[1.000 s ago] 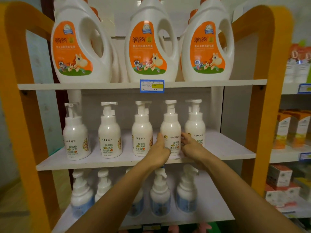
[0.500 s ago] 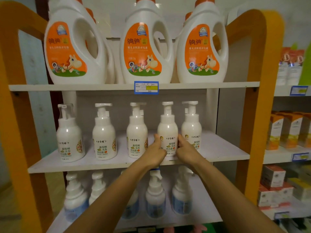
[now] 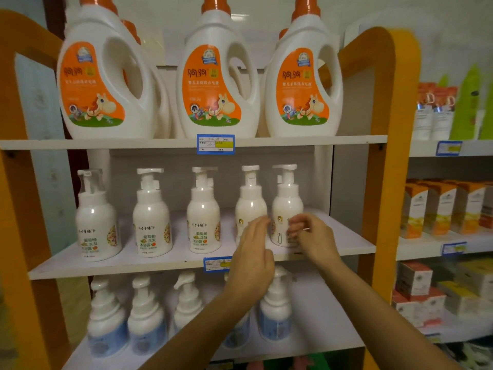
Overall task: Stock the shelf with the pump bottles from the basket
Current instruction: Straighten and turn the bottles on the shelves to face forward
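The middle shelf (image 3: 160, 265) carries five pump bottles; the left hand (image 3: 252, 252) lies open against the fourth bottle (image 3: 249, 206), right fingers (image 3: 296, 228) half-curled, empty, before the fifth bottle (image 3: 286, 206); best turn labels forward.

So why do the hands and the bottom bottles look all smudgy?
Head view: the left hand and right hand are smeared by motion blur; the blue-label bottles below are soft too, while the middle-shelf pump bottles look sharper, with small glare spots; the orange shelf frame bows from the wide lens.
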`<action>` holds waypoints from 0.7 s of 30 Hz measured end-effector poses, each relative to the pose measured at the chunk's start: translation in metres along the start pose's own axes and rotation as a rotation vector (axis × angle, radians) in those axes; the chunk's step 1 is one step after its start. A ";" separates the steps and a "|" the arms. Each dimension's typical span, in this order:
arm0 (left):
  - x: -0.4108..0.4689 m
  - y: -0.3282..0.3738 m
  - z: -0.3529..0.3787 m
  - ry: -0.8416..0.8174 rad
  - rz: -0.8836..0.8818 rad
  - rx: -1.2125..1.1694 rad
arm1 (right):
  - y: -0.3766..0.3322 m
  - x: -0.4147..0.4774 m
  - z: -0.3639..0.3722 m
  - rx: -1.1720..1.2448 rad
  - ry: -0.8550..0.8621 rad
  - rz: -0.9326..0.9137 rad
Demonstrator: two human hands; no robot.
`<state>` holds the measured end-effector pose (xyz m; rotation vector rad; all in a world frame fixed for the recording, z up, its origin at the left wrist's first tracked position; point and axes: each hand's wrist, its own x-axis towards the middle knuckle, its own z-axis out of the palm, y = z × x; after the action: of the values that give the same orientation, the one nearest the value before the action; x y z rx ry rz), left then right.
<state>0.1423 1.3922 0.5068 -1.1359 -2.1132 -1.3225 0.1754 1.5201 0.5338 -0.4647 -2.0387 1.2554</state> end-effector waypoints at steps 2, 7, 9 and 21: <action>0.007 0.009 0.012 -0.060 -0.051 -0.051 | 0.002 0.008 -0.011 -0.022 0.039 0.048; 0.040 0.014 0.039 -0.163 -0.268 -0.029 | 0.011 0.023 -0.013 -0.084 -0.220 0.065; 0.050 0.014 0.043 -0.181 -0.329 0.003 | 0.015 0.025 -0.008 -0.094 -0.273 0.038; 0.055 0.013 0.069 -0.206 -0.338 -0.008 | 0.028 0.035 -0.020 -0.195 -0.250 -0.054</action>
<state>0.1258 1.4794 0.5188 -0.9839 -2.5412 -1.4081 0.1637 1.5681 0.5278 -0.3525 -2.3819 1.1338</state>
